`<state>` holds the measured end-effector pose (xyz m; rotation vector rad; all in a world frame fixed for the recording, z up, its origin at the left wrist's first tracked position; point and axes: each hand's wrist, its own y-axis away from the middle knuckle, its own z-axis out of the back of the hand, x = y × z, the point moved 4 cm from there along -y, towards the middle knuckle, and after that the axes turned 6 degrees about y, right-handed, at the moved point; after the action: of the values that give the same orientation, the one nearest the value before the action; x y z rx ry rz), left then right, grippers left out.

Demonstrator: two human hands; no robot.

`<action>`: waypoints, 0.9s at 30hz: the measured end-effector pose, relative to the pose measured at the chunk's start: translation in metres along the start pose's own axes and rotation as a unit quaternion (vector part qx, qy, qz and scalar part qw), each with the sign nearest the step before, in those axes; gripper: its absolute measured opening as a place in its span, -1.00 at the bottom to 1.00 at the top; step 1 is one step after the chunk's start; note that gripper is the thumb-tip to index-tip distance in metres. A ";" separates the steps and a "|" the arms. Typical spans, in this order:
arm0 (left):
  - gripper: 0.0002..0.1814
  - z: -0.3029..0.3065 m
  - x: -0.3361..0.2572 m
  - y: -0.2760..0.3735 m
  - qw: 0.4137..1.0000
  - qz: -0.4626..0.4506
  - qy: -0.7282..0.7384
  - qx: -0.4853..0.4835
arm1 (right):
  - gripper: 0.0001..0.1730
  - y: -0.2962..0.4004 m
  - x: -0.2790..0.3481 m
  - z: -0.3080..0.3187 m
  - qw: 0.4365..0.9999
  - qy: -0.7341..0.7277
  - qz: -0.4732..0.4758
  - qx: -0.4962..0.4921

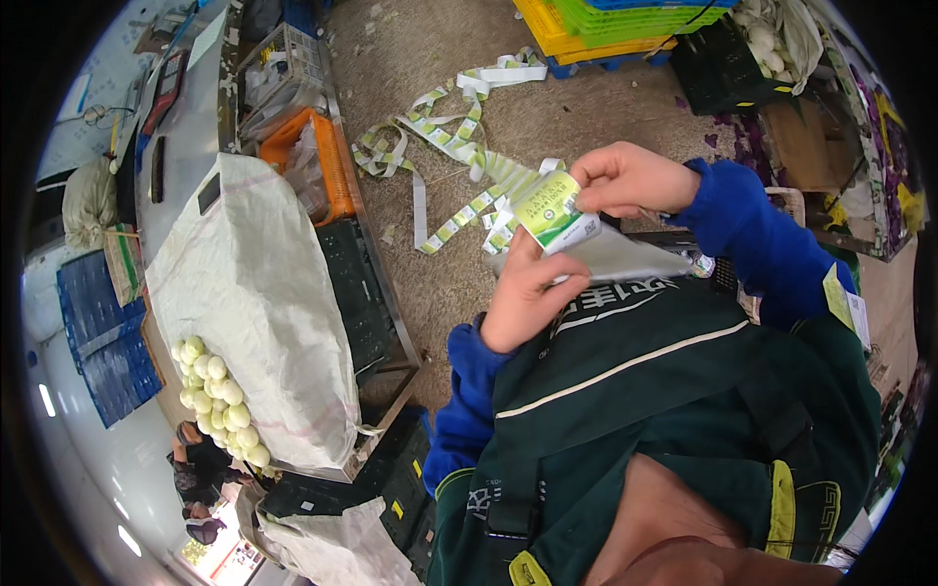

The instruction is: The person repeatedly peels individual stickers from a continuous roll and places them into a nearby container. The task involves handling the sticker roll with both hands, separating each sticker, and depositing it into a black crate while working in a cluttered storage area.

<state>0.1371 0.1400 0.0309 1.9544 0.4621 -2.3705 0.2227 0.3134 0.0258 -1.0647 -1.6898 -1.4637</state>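
Between my two hands is a green and white printed label (pixel 553 209), part of a long label strip (pixel 469 209) that trails down to the floor in loose loops. My right hand (pixel 626 179) pinches the label's upper right edge between thumb and fingers. My left hand (pixel 531 293) supports its lower left side, some fingers hidden behind it. Below the label a greyish translucent sheet (pixel 641 258) spreads over the front of my dark green apron (pixel 623 359); its material I cannot tell. Another label (pixel 846 308) hangs at my right sleeve.
On the left, a white woven sack (pixel 256 293) lies on a metal table beside a heap of pale round vegetables (pixel 220 399). An orange basket (pixel 333 172) sits under the table edge. Stacked crates and pallets (pixel 608 26) stand ahead. A person (pixel 198 469) is at the far left.
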 end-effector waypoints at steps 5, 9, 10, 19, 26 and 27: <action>-0.95 0.001 0.012 0.006 0.922 0.233 0.303 -0.063 | -0.70 0.024 0.003 -0.003 0.860 0.472 0.192 -0.031; -0.86 -0.006 -0.019 -0.012 0.992 -0.024 -0.109 -0.059 | -0.39 0.040 0.021 0.016 0.984 0.071 0.058 -0.156; -0.81 -0.008 -0.022 -0.016 0.986 -0.072 -0.145 -0.045 | -0.33 0.046 0.031 0.009 0.987 0.000 0.066 -0.149; -0.73 -0.024 -0.024 -0.012 0.946 -0.143 -0.291 -0.001 | -0.24 0.029 0.034 -0.023 0.894 0.291 0.174 -0.292; -0.85 -0.029 -0.001 0.000 0.987 -0.042 -0.146 0.047 | -0.83 0.011 -0.010 -0.006 0.996 -0.060 -0.059 -0.013; -0.88 -0.027 0.005 0.001 0.996 -0.004 -0.078 0.052 | -0.82 0.011 -0.008 -0.005 0.998 -0.008 -0.008 -0.057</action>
<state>0.1621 0.1471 0.0213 1.7876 0.3457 -2.5755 0.2360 0.3082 0.0248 -1.1290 -1.6443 -1.5819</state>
